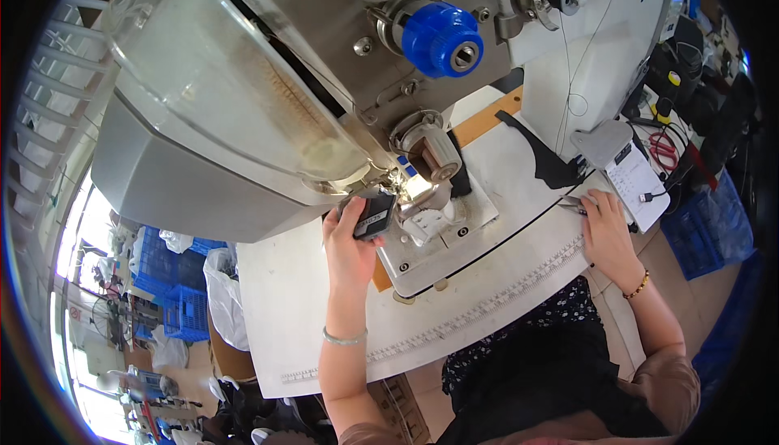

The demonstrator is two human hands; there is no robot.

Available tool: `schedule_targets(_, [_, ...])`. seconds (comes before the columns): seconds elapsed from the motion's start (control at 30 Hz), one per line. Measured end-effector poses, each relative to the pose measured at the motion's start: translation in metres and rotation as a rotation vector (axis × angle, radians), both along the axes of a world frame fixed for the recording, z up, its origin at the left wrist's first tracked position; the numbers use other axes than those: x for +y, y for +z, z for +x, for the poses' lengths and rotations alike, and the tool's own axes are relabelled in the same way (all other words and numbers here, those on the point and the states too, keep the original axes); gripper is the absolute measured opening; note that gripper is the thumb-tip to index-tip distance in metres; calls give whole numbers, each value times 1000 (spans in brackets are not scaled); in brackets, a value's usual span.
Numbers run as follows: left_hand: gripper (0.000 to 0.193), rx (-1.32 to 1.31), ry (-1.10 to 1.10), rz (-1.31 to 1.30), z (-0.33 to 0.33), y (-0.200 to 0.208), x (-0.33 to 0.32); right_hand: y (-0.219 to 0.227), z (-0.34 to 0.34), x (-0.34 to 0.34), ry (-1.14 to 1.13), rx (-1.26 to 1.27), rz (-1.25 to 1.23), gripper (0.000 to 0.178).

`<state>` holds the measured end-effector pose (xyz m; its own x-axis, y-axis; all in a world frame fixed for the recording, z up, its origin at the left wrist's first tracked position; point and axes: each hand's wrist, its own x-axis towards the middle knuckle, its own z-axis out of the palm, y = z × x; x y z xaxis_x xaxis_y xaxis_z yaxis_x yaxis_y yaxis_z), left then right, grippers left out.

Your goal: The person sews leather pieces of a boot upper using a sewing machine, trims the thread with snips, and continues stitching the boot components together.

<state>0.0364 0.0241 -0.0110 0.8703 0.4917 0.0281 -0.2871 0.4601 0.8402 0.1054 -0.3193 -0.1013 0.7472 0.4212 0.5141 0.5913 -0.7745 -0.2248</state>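
Observation:
My left hand (pixel 350 242) pinches a small black piece with a pale printed label (pixel 375 216) between thumb and fingers. It holds this beside the lit needle area of a large industrial sewing machine (pixel 414 181). What the black piece is, I cannot make out. At the right of the white table, my right hand (pixel 607 232) lies low with its fingers bent over small metal thread snips (pixel 573 203), whose blades point left. Part of the snips is hidden under the fingers. A blue knob (pixel 442 39) sits on the machine head above.
A ruler tape (pixel 487 313) curves along the table's near edge. Black cut material (pixel 542 153) lies behind my right hand. Farther right are a written notepad (pixel 637 185), red-handled scissors (pixel 664 150) and a cable. Blue crates (pixel 187 311) stand at the left on the floor.

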Motion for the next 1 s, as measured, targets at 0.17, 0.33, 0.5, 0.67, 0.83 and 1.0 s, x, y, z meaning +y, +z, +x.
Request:
schedule_targets(0.17, [12, -7, 137, 59, -16, 3, -35, -14, 10, -18, 56, 65, -98, 23])
schedule_targets(0.33, [33, -188, 80, -409, -14, -19, -40, 4, 6, -2, 237, 322, 303, 19])
schedule_targets(0.5, [33, -317, -106, -498, -8, -26, -26, 75, 6, 70, 542, -23, 259, 29])
schedule_targets(0.67, [25, -162, -133, -252, 0, -27, -5, 101, 3, 116, 514, -116, 367, 35])
schedule_targets(0.83, [16, -124, 217, 66, -4, -10, -25, 106, 1, 130, 475, -160, 277, 29])
schedule_targets(1.0, [10, -80, 237, 150, -10, -1, -32, 107, 3, 135, 518, -233, 196, 14])
